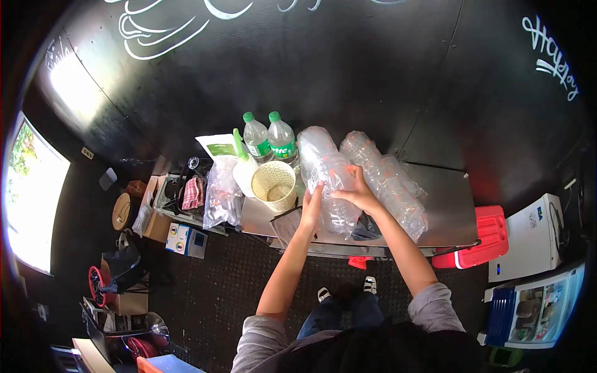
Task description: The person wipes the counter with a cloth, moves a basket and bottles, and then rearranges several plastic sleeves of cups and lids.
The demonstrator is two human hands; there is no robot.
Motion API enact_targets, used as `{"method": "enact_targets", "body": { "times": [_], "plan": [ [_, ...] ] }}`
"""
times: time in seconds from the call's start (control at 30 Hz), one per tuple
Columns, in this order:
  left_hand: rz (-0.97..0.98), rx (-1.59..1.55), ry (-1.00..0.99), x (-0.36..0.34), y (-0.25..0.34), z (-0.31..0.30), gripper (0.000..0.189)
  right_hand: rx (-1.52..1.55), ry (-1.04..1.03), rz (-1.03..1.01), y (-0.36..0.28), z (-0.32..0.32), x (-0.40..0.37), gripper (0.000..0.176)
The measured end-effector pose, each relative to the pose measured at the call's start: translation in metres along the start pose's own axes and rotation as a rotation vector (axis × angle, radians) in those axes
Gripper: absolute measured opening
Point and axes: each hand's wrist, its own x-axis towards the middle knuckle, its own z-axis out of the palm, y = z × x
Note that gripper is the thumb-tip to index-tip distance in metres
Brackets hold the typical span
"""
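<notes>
Metal table [448, 202]: I'm seeing it standing along the black wall, bearing the packs.
Red cooler [491, 236]: sitting by the table's right end.
Neighbouring packs [379, 171]: lying just right of the held one, crowding my left hand [357, 191].
Held clear pack [326, 161]: resting on the table; both hands are gripping its sides, my right hand [311, 208] at the left.
Green-capped bottles [282, 140]: standing behind the woven basket [273, 186].
Spray bottle [244, 171]: standing beside the basket.
</notes>
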Motion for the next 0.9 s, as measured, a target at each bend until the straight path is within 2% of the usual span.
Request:
{"method": "enact_targets", "body": {
  "times": [0.13, 0.2, 0.27, 0.33, 0.47, 0.53, 0.6, 0.67, 0.73, 0.8, 0.87, 0.9],
  "plan": [
    [0.106, -0.046, -0.041, -0.007, 0.014, -0.010, 0.069, 0.252, 0.002, -0.186, -0.006, 0.003, -0.012, 0.095],
    [0.128, -0.261, -0.203, -0.005, 0.023, -0.009, 0.067, 0.275, -0.015, -0.193, -0.017, -0.004, -0.028, 0.095],
    [-0.025, -0.482, -0.138, -0.015, 0.044, 0.006, 0.076, 0.294, -0.028, -0.198, -0.031, -0.012, -0.049, 0.095],
    [0.031, -0.591, -0.297, -0.020, 0.054, 0.015, 0.080, 0.441, -0.151, -0.195, -0.039, -0.015, -0.070, 0.098],
    [0.038, -0.556, -0.276, -0.025, 0.052, 0.048, 0.074, 0.377, -0.108, -0.227, -0.047, -0.040, -0.109, 0.097],
    [0.005, -0.603, -0.316, -0.032, 0.044, 0.073, 0.072, 0.414, -0.127, -0.298, -0.040, -0.065, -0.120, 0.091],
    [-0.033, -0.648, -0.358, -0.034, 0.032, 0.105, 0.069, 0.523, -0.147, -0.160, -0.036, -0.096, -0.139, 0.089],
    [-0.034, -0.700, -0.403, -0.029, 0.010, 0.140, 0.068, 0.551, -0.116, -0.125, 0.001, -0.121, -0.156, 0.090],
    [-0.051, -0.649, -0.436, -0.028, -0.010, 0.182, 0.070, 0.582, -0.076, -0.069, 0.008, -0.154, -0.177, 0.090],
    [-0.121, -0.707, -0.582, -0.037, -0.029, 0.228, 0.076, 0.458, -0.034, -0.122, 0.013, -0.200, -0.194, 0.083],
    [-0.125, -0.750, -0.653, -0.046, -0.041, 0.288, 0.076, 0.603, -0.053, -0.065, 0.016, -0.248, -0.206, 0.079],
    [-0.158, -0.766, -0.652, -0.045, -0.054, 0.311, 0.076, 0.588, -0.057, -0.098, 0.014, -0.271, -0.213, 0.076]
  ]
}}
